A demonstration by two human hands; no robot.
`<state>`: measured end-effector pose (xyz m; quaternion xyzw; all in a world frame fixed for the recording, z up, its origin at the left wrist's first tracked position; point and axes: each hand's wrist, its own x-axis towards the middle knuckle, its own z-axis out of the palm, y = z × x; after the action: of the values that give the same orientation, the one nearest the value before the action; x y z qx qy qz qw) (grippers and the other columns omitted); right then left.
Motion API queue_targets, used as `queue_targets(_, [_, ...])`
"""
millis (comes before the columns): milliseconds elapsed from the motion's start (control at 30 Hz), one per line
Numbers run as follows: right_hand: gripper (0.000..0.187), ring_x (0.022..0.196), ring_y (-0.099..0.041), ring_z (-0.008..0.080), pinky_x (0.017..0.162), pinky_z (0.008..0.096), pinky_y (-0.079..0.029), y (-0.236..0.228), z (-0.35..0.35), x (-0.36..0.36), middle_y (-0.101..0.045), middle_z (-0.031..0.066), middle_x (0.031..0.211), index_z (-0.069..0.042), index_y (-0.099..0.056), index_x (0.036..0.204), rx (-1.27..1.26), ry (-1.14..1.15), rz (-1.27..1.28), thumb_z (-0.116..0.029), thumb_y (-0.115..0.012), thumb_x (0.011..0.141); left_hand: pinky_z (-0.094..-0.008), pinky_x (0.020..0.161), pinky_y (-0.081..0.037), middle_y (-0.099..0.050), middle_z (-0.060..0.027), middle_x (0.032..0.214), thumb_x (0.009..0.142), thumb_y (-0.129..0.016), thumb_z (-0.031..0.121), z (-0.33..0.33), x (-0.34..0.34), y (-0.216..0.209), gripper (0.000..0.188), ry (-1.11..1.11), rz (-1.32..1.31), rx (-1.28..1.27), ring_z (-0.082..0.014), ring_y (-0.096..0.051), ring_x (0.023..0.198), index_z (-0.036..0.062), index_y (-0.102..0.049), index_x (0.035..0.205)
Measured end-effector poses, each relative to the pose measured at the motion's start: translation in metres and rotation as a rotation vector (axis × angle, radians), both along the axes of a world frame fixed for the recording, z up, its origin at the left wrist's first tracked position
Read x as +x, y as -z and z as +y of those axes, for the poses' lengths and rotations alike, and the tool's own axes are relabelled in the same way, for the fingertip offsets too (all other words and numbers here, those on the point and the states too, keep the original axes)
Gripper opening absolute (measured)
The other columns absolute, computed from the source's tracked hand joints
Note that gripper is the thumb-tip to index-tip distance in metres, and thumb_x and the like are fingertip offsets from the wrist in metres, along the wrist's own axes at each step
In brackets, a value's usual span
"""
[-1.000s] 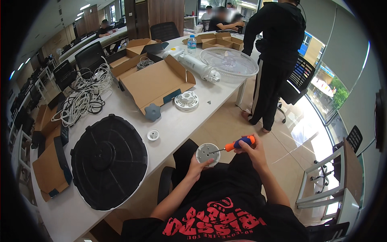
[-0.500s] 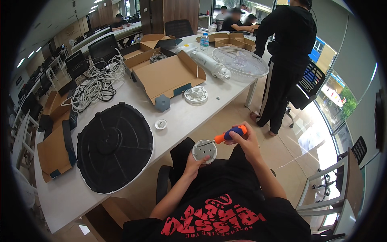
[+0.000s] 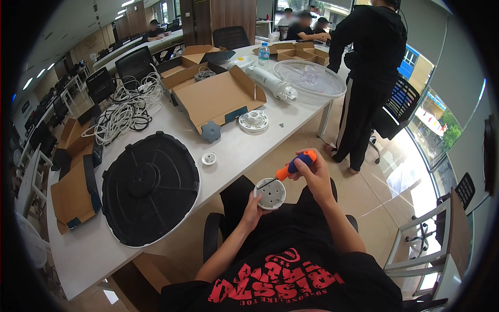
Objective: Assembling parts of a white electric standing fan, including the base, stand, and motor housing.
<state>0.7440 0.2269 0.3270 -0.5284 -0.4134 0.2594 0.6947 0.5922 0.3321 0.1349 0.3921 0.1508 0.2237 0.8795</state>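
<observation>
My left hand (image 3: 252, 213) grips a round white plastic part (image 3: 271, 194) by its edge, over my lap. Several small holes dot its grey inner face. In my right hand (image 3: 313, 174) is an orange and blue screwdriver (image 3: 298, 165), its thin shaft pointing down to the left. The shaft's tip meets the upper left of the round part's face; whether a screw sits there is too small to tell. On the table beside them lie a small white round cap (image 3: 209, 158), a grey lobed knob (image 3: 211, 132) and a white round fan base piece (image 3: 253, 121).
A large black round base (image 3: 150, 190) covers the table's near left. Behind it are tangled white cables (image 3: 125, 112), an open cardboard box (image 3: 215, 99), a white fan grille (image 3: 310, 79) and a water bottle (image 3: 264, 53). A person in black (image 3: 371, 78) stands beyond the table's right end.
The round part has shifted slightly right and my left thumb has moved off its face to the edge. The screwdriver is held more steeply, its handle a little further left.
</observation>
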Motion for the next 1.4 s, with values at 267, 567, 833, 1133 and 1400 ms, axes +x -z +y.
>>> queue_targets(267, [0.028,0.075,-0.069,0.0114,0.065,0.0233,-0.055,0.009,0.003,0.001,-0.066,0.0073,0.09,-0.001,-0.056,0.113,-0.013,0.107,-0.099,-0.014,-0.07,0.093,-0.053,0.099,-0.053,-0.039,-0.0137,0.148,0.108,-0.035,0.032,0.004,0.016,-0.001,0.047,0.094,-0.003,0.011,-0.031,-0.053,0.13,0.0138,-0.022,0.149])
queue_targets(567, [0.03,0.074,-0.069,0.0127,0.066,0.0244,-0.055,0.016,-0.014,0.007,-0.067,0.0086,0.088,0.001,-0.059,0.111,-0.153,0.311,-0.302,-0.015,-0.072,0.09,-0.0505,0.102,-0.051,-0.037,-0.0123,0.151,0.108,-0.033,0.03,0.009,0.043,-0.006,0.046,0.259,-0.012,-0.035,-0.03,-0.05,0.133,0.0148,-0.021,0.15])
queue_targets(833, [0.033,0.075,-0.07,0.0165,0.068,0.0268,-0.055,0.031,-0.03,0.01,-0.067,0.0117,0.087,0.001,-0.06,0.111,-0.237,0.424,-0.448,-0.018,-0.074,0.088,-0.0478,0.101,-0.052,-0.037,-0.0124,0.15,0.108,-0.031,0.029,0.008,0.072,-0.003,0.045,0.412,-0.015,-0.064,-0.0291,-0.051,0.132,0.0167,-0.021,0.15])
queue_targets(1133, [0.032,0.077,-0.07,0.0171,0.07,0.0272,-0.056,0.043,-0.038,0.022,-0.067,0.0116,0.088,0.001,-0.06,0.111,-0.284,0.499,-0.401,-0.017,-0.074,0.088,-0.0499,0.103,-0.05,-0.037,-0.0148,0.15,0.109,-0.032,0.03,0.007,0.093,-0.01,0.047,0.503,0.025,-0.139,-0.0297,-0.049,0.134,0.014,-0.02,0.151])
queue_targets(1400, [0.033,0.078,-0.071,0.0171,0.071,0.0273,-0.057,0.044,-0.039,0.025,-0.067,0.0116,0.088,0.002,-0.06,0.111,-0.254,0.503,-0.399,-0.017,-0.074,0.088,-0.0521,0.105,-0.049,-0.035,-0.0164,0.151,0.109,-0.031,0.029,0.007,0.094,-0.004,0.048,0.504,0.003,-0.171,-0.0315,-0.047,0.136,0.012,-0.019,0.152])
